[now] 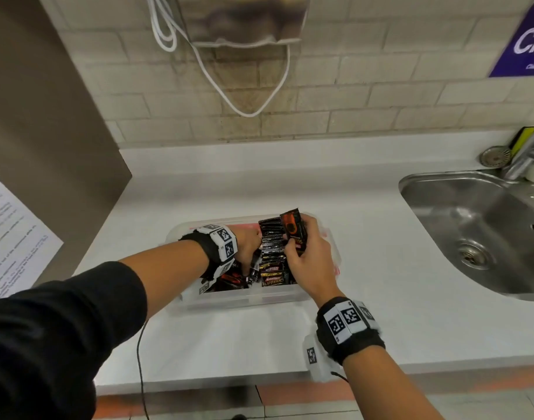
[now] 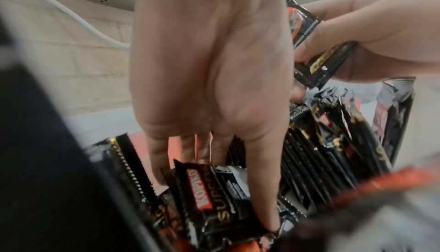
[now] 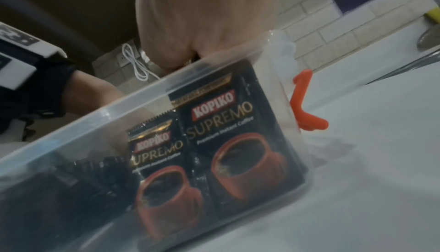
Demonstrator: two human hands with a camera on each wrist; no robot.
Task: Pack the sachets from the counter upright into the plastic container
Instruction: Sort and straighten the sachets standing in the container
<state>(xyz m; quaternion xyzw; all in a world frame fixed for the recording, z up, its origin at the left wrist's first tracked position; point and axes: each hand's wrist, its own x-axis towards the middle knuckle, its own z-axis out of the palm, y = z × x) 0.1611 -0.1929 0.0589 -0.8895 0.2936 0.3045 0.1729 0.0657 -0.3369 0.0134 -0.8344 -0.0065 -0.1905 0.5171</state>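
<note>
Straight fingers of the left hand are pushed down among loose sachets at the left of the clear plastic container on the white counter. One sachet is pinched by the right hand, raised above the upright row of sachets in the container's right part.

In the head view the left hand is sunk among the sachets, so its fingers are hidden. The right hand covers the lower half of the sachet it holds. The sink and blue sign are cut off at the right edge. In the right wrist view the container wall hides the fingers.
</note>
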